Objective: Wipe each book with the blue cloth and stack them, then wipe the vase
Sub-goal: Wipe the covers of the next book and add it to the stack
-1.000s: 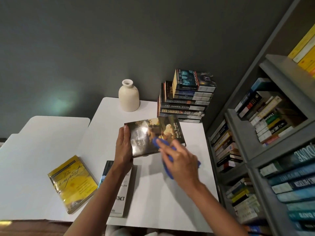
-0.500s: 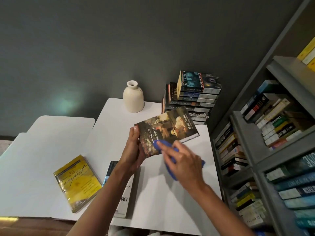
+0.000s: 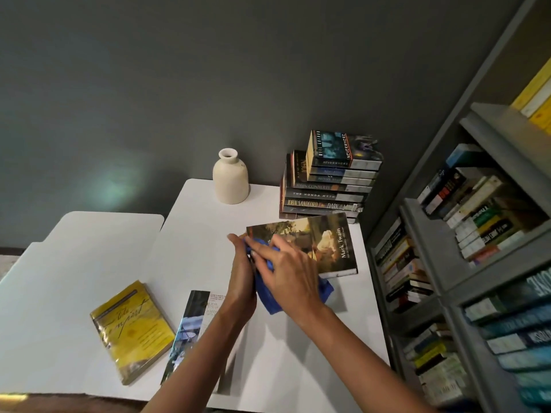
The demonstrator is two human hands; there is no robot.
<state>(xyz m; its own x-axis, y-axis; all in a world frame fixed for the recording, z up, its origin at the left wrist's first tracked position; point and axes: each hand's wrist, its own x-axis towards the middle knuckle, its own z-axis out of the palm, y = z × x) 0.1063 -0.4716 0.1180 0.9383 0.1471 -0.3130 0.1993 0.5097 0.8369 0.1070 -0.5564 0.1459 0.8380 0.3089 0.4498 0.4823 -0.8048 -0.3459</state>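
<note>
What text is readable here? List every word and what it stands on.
"Mark Twain": cover of the held book.
"NEVERWHERE": top book of the stack.
"THE HONDA MYTH": a middle spine there.
"JOHN SANDFORD", "DARK": the spine below it.
Yellow book, shelf spines: too blurred to read.

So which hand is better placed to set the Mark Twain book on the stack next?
Probably left: the left hand grips the Mark Twain book, while the right hand holds the blue cloth. The stack sits just behind.
</note>
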